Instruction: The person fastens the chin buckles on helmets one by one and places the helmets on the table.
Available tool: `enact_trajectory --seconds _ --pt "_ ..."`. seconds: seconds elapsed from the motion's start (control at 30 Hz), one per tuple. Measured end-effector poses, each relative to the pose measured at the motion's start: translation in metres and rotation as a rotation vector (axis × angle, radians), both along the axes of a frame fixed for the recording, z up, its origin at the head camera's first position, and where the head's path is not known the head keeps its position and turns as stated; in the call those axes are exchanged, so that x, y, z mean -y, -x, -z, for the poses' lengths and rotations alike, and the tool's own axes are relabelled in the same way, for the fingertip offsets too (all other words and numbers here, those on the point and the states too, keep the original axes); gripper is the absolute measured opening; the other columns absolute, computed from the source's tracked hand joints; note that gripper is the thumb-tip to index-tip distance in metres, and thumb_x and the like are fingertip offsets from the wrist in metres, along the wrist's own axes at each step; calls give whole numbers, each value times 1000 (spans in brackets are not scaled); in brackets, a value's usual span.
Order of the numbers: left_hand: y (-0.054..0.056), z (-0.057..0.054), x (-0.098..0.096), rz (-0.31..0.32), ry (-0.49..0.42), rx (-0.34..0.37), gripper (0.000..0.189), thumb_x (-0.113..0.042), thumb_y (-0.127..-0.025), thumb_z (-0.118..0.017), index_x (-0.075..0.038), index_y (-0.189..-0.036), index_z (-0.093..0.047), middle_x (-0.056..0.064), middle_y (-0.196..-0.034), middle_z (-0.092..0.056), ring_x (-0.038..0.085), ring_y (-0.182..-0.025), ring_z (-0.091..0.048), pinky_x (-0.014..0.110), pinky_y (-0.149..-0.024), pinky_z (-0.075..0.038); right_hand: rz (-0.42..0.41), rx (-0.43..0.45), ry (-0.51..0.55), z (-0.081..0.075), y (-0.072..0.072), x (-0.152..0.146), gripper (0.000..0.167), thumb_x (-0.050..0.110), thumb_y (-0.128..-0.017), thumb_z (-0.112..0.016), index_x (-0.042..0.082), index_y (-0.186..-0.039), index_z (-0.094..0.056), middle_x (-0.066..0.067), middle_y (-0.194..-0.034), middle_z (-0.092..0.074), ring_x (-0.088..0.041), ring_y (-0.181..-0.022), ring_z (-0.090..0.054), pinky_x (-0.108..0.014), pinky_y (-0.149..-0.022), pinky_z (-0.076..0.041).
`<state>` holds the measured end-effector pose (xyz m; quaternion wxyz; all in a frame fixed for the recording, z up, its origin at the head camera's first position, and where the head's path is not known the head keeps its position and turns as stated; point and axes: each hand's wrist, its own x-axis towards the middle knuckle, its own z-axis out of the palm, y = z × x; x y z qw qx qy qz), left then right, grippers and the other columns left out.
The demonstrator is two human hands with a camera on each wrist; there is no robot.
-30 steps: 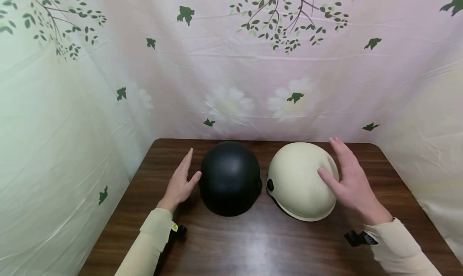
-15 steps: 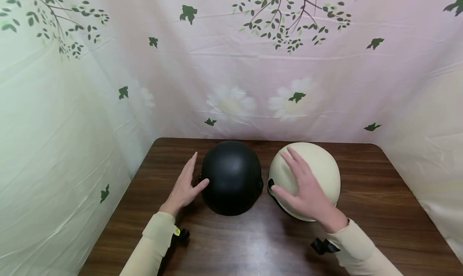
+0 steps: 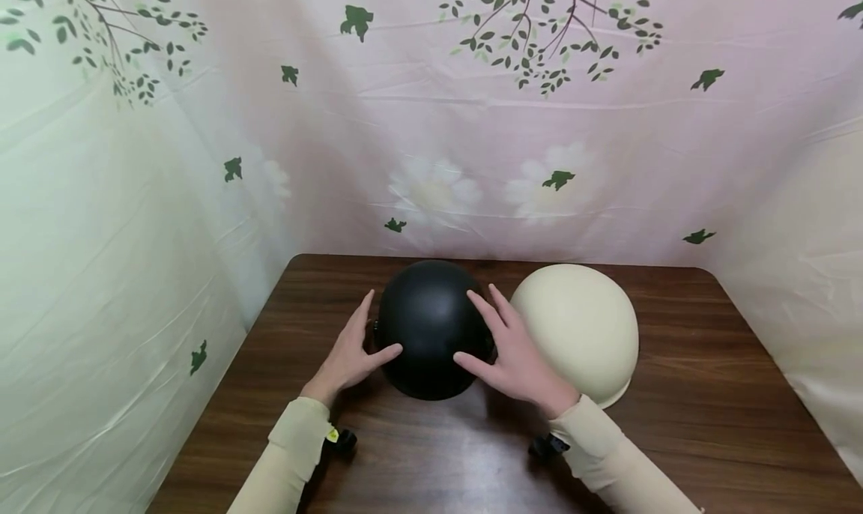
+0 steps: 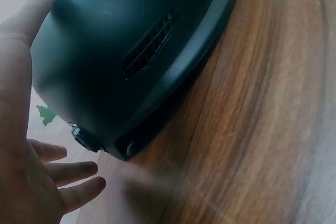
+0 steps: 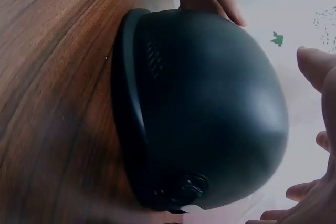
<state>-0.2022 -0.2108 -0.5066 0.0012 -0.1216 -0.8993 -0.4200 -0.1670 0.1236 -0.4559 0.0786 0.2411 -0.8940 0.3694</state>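
A black helmet [image 3: 431, 319] sits dome up on the wooden table, between my two hands. At its left side is my left hand [image 3: 347, 360], fingers spread and thumb reaching over the near part of the shell. The left wrist view shows that thumb tip right at the shell, with the other fingers around the side near a round knob [image 4: 85, 139]; a slatted vent [image 4: 151, 45] shows by the rim. My right hand [image 3: 515, 357] is spread at the helmet's right side. In the right wrist view its fingers [image 5: 310, 69] stand apart from the shell.
A cream helmet [image 3: 583, 327] sits just right of the black one, partly behind my right hand. The brown table [image 3: 708, 394] has a rounded far edge against a printed cloth curtain [image 3: 458, 124]; more curtain hangs at both sides.
My right hand has moved left, from the cream helmet's right side across it to the black helmet. My left hand has shifted slightly right and closer to the black helmet.
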Motion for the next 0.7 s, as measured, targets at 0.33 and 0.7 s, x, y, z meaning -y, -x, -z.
enact_trajectory --seconds 0.33,0.7 --pt "-1 2 -6 26 -43 36 108 -62 -87 -78 -48 -166 -5 -4 -174 -21 30 -157 -29 66 -119 -33 21 69 35 15 13 14 100 57 -91 -78 39 -168 -17 -14 -176 -2 -46 -159 -15 -74 -111 -36" --pt "-4 3 -10 23 -54 60 113 -62 -84 -81 -49 -166 -4 -6 -174 -20 31 -157 -30 69 -119 -30 16 63 54 24 19 21 103 57 -85 -84 44 -166 -22 -16 -176 1 -51 -155 -23 -72 -106 -43"
